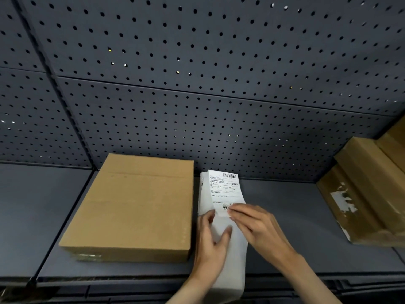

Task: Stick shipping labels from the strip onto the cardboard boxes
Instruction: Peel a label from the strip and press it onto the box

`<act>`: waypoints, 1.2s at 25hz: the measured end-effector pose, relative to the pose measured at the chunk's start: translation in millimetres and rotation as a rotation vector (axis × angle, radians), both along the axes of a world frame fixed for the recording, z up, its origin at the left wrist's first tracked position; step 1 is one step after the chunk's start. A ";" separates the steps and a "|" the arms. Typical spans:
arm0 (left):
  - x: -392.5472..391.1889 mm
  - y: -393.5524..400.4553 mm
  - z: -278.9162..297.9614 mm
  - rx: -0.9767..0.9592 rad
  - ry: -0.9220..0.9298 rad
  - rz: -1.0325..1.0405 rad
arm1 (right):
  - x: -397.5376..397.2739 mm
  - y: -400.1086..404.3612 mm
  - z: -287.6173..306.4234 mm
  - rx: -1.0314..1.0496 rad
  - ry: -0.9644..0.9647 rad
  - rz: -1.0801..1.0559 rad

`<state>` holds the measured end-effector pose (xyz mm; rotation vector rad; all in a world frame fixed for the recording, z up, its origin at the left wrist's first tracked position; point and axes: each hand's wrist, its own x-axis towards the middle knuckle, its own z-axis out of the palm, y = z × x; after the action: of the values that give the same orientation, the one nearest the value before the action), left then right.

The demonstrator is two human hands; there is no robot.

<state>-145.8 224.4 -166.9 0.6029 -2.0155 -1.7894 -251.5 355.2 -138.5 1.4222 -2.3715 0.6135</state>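
A flat brown cardboard box [133,207] lies on the grey shelf, its top bare. Right beside it lies a white strip of shipping labels [226,189], the top label printed with barcodes and text. My left hand [211,238] presses flat on the blank lower part of the strip, thumb and fingers spread around it. My right hand [256,227] pinches the near edge of the printed label at its lower barcode. The strip's near end hangs over the shelf's front edge.
A dark grey pegboard wall [197,84] rises behind the shelf [295,216]. Several flat cardboard boxes [368,189] lean stacked at the right, one with torn label remains. A shelf divider runs at the left.
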 end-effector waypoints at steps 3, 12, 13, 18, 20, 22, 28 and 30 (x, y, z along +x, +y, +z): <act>-6.2 -3.9 8.9 0.013 0.058 -0.051 | 1.3 1.2 6.5 -0.001 0.012 0.016; -0.7 -1.6 3.4 0.088 -0.070 -0.112 | 3.0 -8.1 22.1 -0.059 -0.198 0.041; -0.2 -1.9 2.8 0.082 -0.057 -0.120 | 2.2 -8.5 21.2 -0.050 -0.193 0.043; 2.5 -3.0 -3.2 0.130 -0.066 -0.105 | 4.9 -11.1 20.5 0.007 0.023 0.066; 3.1 -0.5 -3.3 0.180 -0.051 -0.113 | 6.4 -12.2 20.2 0.015 0.071 0.085; 3.1 0.4 0.7 0.191 -0.010 -0.121 | 7.3 -13.4 20.8 -0.014 0.026 0.096; 5.6 -0.9 12.4 0.205 0.038 -0.162 | 8.7 -15.3 18.7 -0.008 -0.014 0.124; 5.6 -0.9 13.2 0.221 0.052 -0.163 | 8.8 -16.3 17.1 -0.033 -0.055 0.111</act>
<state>-140.3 223.6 -153.6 0.4607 -1.8947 -2.1204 -242.8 339.0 -121.4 1.5493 -2.3243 0.7256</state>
